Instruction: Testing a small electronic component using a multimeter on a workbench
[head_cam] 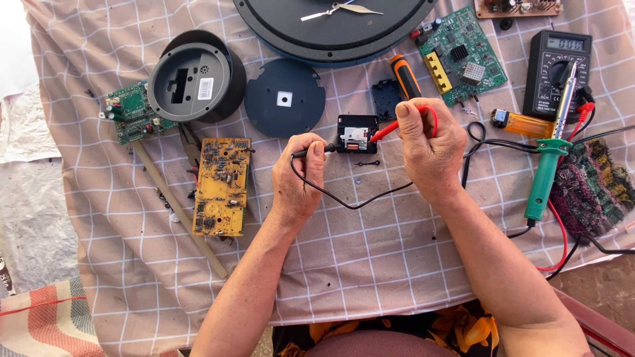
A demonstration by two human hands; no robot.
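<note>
Head view, two hands, left hand (299, 173) fingers clamped on black probe (316, 151), right hand (428, 142) fingers clamped on red probe (391, 129), one clock module (356, 133)

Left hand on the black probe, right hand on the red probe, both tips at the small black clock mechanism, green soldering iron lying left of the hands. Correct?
Not quite. The head view shows the green soldering iron lying to the right of the hands, beside the multimeter. The rest holds: left hand on the black probe, right hand on the red probe, both tips at the small black clock mechanism.
</note>
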